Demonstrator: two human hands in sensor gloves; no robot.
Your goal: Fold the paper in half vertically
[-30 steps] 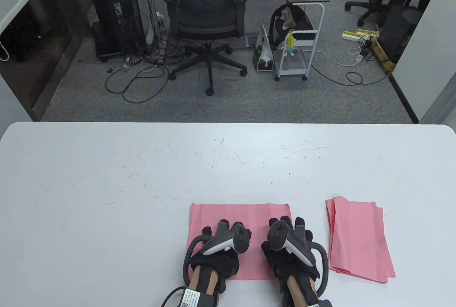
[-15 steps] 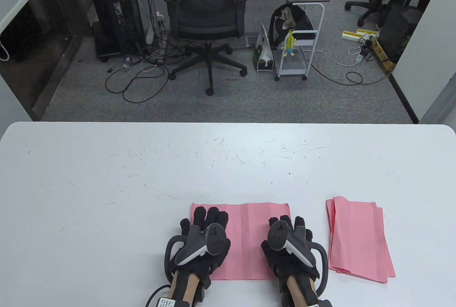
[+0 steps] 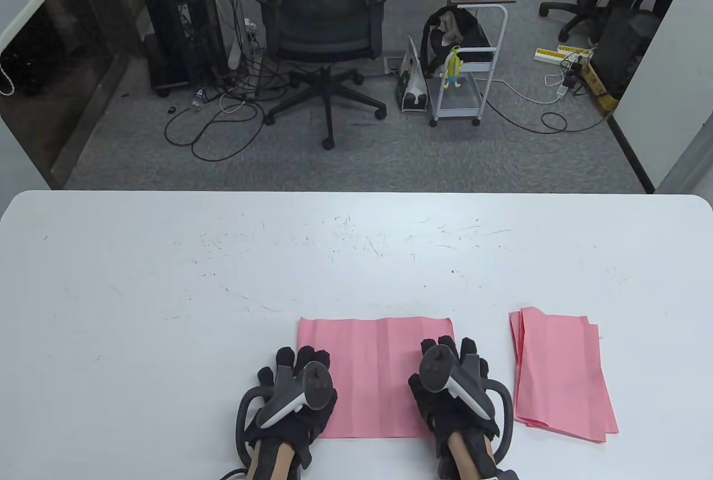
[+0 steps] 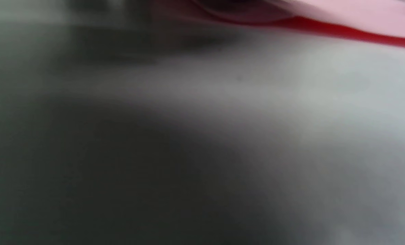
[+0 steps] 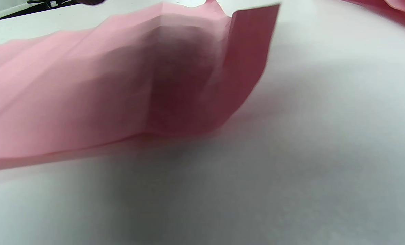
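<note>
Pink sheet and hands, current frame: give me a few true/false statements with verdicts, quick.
1. The pink sheet lies on the white table. True.
2. The left hand is at the sheet's right edge. False: it is at the left edge.
3. The right hand is over the sheet's right part. True.
4. The pink stack lies left of the sheet. False: it lies to the right, apart from it.
</note>
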